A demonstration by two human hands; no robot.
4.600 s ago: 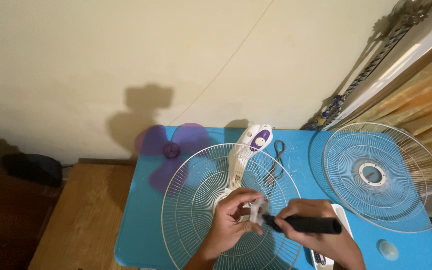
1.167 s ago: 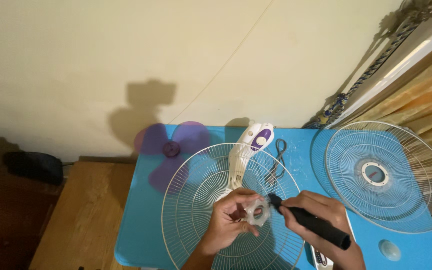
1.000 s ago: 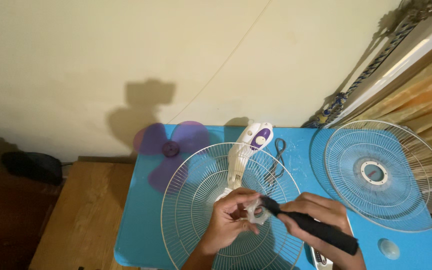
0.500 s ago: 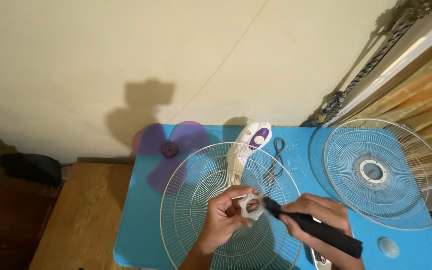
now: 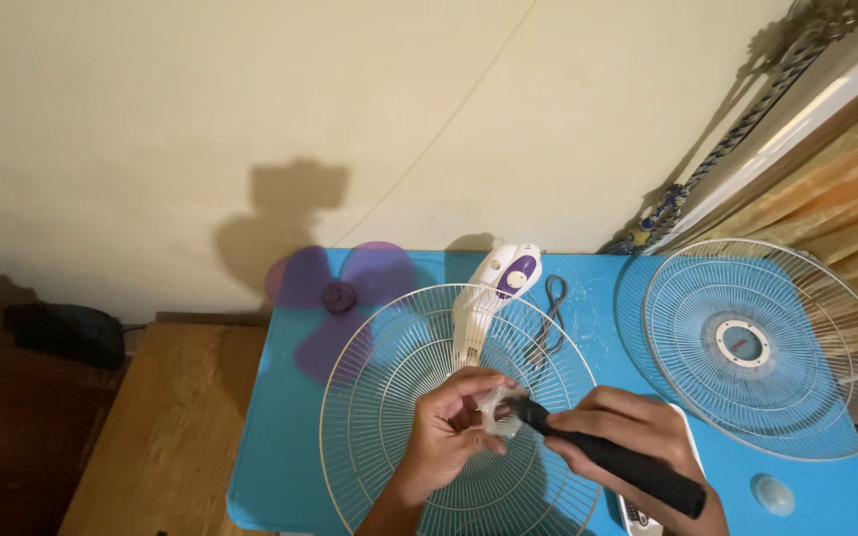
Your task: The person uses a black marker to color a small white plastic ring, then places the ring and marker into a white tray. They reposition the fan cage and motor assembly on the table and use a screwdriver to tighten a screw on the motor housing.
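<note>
Dark object (image 5: 62,333) on the floor at far 9 o'clock, beside a wooden bench (image 5: 166,427). Blue table (image 5: 270,437) carries the rest.

Purple fan blade (image 5: 335,298) lies flat at 10 o'clock on the table, its edge under the wire fan guard (image 5: 389,397), which fills the table's middle.

Left hand (image 5: 454,432) comes up from 6 o'clock over the guard's centre, wrist bent, fingers curled and pinching a small clear plastic piece (image 5: 501,409).

White and purple fan body (image 5: 494,293) lies at 12 o'clock from the hands, partly under the guard; a dark cord loop (image 5: 548,318) just beside it.

Right hand (image 5: 638,437) enters from 5 o'clock, clenched around the black handle of a screwdriver (image 5: 613,459); the tool's tip points toward 10 o'clock and meets the clear piece.

Second fan guard (image 5: 762,347) at 3 o'clock, tilted up on its edge. Small clear round cap (image 5: 773,493) on the table at 4 o'clock.
</note>
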